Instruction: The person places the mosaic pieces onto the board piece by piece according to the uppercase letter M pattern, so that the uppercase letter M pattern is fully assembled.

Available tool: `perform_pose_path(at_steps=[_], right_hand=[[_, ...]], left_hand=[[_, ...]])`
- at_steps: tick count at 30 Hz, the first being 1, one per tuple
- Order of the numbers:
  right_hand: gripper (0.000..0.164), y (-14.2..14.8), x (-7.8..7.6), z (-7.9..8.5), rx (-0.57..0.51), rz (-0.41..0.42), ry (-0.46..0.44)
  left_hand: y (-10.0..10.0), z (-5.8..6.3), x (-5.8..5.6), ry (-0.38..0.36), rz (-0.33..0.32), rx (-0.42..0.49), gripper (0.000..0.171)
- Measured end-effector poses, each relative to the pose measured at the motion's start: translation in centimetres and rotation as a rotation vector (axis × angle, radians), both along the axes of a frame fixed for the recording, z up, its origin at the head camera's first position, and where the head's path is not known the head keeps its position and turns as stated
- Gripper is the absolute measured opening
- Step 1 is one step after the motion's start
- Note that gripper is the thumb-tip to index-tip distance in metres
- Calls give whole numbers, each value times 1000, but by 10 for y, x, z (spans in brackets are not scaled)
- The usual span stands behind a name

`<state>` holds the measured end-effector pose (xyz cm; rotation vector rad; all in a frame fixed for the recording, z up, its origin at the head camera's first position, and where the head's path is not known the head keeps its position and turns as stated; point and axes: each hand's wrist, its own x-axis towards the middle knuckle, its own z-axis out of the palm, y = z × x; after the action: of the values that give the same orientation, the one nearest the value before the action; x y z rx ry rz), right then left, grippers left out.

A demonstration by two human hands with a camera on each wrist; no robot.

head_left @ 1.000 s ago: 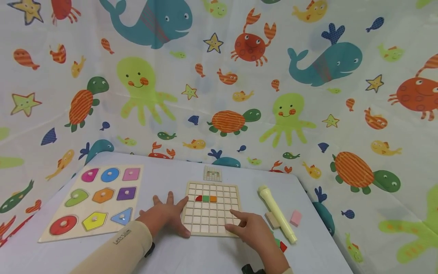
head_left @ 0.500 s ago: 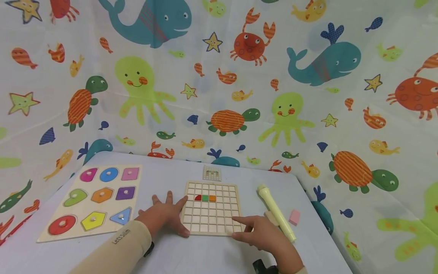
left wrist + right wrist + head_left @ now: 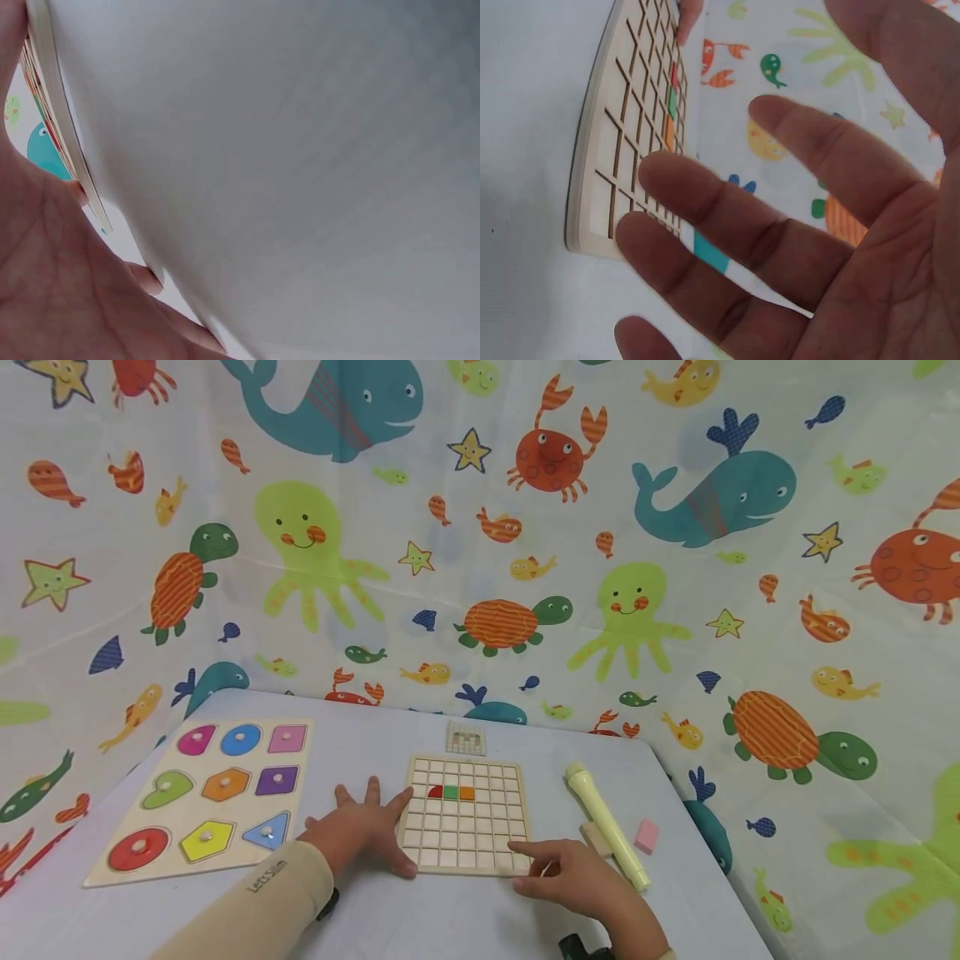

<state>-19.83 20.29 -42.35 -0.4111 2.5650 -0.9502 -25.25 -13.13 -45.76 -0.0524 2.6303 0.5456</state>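
Right hand [image 3: 573, 875] shifted rightward, partly hiding board [image 3: 450, 840], left hand [image 3: 363, 832] splayed, both released, yellow stick [image 3: 610, 827], pink block [image 3: 647, 836]

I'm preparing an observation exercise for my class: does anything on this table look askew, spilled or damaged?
Nothing visible looks spilled or damaged. The pale yellow stick looks mildly askew, lying aslant beside a wooden block, right of the grid board, whose three coloured tiles line up in one row.

A white-topped table [image 3: 435, 920] is carrying a wooden grid board [image 3: 465, 839]; a knobbed shape puzzle [image 3: 197, 811] is lying to its left, a small pattern card [image 3: 466, 739] behind it, and a pale-yellow microphone-shaped stick [image 3: 609, 827], a wooden block [image 3: 595, 840] and a pink block [image 3: 647, 837] to its right.
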Motion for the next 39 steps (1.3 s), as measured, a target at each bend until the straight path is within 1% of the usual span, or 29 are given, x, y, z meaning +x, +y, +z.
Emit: perform_pose_path(at_steps=[2, 4, 7, 10, 14, 18, 21, 26, 28, 33, 35, 39], right_hand=[[53, 3, -1, -2, -15, 14, -12], [54, 7, -3, -2, -5, 19, -9], [57, 17, -9, 1, 74, -4, 17], [62, 30, -15, 6, 180, -59, 63], [66, 47, -18, 7, 308, -152, 115], [68, 60, -18, 2, 423, -228, 138], [67, 66, -20, -5, 477, -262, 146], [64, 68, -24, -15, 522, -268, 153], [62, 68, -23, -16, 541, -265, 139], [58, 72, -17, -19, 575, -252, 109], [58, 74, -15, -21, 591, -242, 111], [64, 78, -8, -25, 643, -252, 99]], left_hand=[[0, 0, 1, -4, -1, -2, 132], [0, 0, 1, -6, 0, -2, 132], [1, 0, 1, -3, 0, -10, 132], [1, 0, -1, 1, -1, -18, 132], [1, 1, -1, -3, -2, -11, 133], [1, 2, -1, -6, -7, -5, 134], [0, 1, -1, -1, -6, -5, 134], [-1, 0, -1, 1, 2, -4, 134], [-1, -1, 0, 0, 2, -4, 134], [-1, -1, 0, 6, -6, -6, 134], [-1, -1, -1, 6, -11, -8, 134], [-2, 1, -2, -1, -18, -3, 133]])
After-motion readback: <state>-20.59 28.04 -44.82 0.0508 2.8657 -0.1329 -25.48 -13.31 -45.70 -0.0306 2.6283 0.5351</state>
